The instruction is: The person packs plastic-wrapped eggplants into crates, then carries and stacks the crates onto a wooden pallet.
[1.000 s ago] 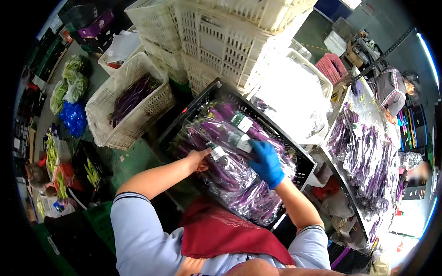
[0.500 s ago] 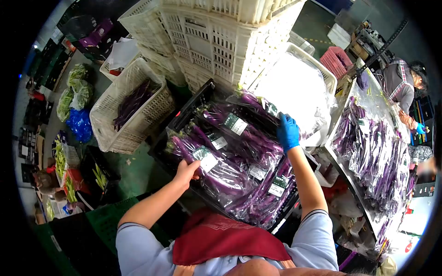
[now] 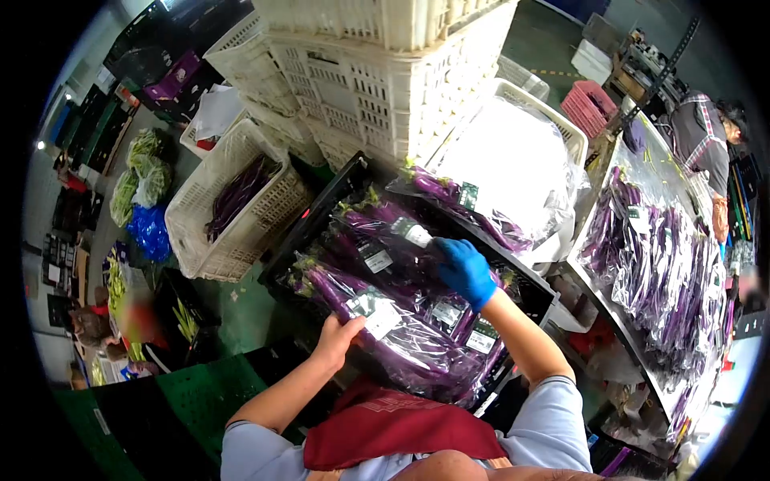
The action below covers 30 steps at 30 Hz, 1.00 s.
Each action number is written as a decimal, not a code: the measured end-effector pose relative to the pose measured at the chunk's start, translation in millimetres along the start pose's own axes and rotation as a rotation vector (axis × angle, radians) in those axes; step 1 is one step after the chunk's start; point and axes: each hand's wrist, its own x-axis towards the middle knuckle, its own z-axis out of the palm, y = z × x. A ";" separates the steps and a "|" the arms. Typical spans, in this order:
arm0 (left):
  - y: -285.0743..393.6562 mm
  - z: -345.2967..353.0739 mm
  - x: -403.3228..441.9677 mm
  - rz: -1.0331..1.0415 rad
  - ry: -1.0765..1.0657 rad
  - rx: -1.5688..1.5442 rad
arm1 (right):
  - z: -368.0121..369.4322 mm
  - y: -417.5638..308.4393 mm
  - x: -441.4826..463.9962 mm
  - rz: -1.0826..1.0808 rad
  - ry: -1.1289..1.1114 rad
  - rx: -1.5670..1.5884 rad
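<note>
A black crate in front of me holds several clear bags of long purple eggplants with labels. My bare left hand grips the near bag of eggplants by its left side, thumb on top beside the white label; its other fingers are hidden underneath. My right hand, in a blue glove, is closed over the right part of a middle bag of eggplants, close to its label; its fingertips are partly hidden. Another bag of eggplants lies along the crate's far side, apart from both hands.
Stacked white crates rise behind the black crate. To the left stands a white crate with loose eggplants. At right, a table carries many bagged eggplants, with a co-worker beyond it. A plastic-covered white crate stands behind right.
My right hand has moved left and nearer, from the far bag at the crate's edge onto a middle bag. My left hand has shifted slightly right and down, still on the near bag.
</note>
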 end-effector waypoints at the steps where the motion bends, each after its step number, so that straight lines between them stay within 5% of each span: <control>1: 1.5 3.5 1.3 0.003 -0.031 0.002 | -19.0 -4.5 -3.6 0.086 -0.011 0.121; 5: 26.0 45.4 11.3 0.087 -0.192 -0.081 | -96.0 -17.4 -31.3 0.360 0.156 0.481; 7: 45.9 79.4 23.5 0.100 -0.322 -0.115 | -122.6 13.0 -36.1 0.282 0.190 0.085; 10: 60.9 145.4 66.6 0.300 -0.461 -0.172 | -138.0 88.4 -31.1 0.327 0.267 0.245; 11: 71.9 167.7 79.6 0.348 -0.462 -0.173 | -145.6 108.4 -19.5 0.221 0.205 0.010; 12: 74.8 188.6 96.4 0.451 -0.419 -0.111 | -143.6 122.0 -6.2 0.268 0.263 0.167; 14: 52.6 223.8 164.7 0.489 -0.366 -0.024 | -130.5 165.2 5.6 0.230 0.163 -0.083; 16: 30.3 252.7 207.4 0.460 0.057 0.115 | -104.4 222.6 -3.9 0.440 0.034 0.626; 17: 19.9 254.4 223.4 0.411 0.140 0.186 | -98.1 268.5 -16.8 0.717 -0.024 0.760; 18: 9.2 252.4 239.2 0.359 0.217 0.258 | -104.3 235.8 -13.2 0.584 -0.265 0.297; 20: -3.7 233.6 242.7 0.149 -0.024 0.106 | -99.0 269.3 -17.4 0.551 -0.232 0.361; 24: -9.7 160.2 183.0 0.248 -0.410 -0.080 | -102.2 134.1 31.4 0.288 0.152 -0.021; 25: -15.8 132.6 169.4 0.384 -0.380 0.112 | -95.2 105.2 39.8 0.200 0.188 -0.138; 26: -20.1 100.7 155.7 0.512 -0.348 0.305 | -79.3 77.0 43.6 0.127 0.223 -0.139; 28: -3.4 35.1 127.5 0.407 -0.262 0.646 | -16.8 43.6 36.5 0.309 0.169 0.370; 29: -10.3 2.7 128.1 0.451 -0.184 0.688 | -2.9 11.1 51.3 0.272 -0.226 0.127; 30: 2.4 -25.0 120.7 0.344 -0.114 0.842 | 38.3 1.8 48.6 0.293 -0.240 0.459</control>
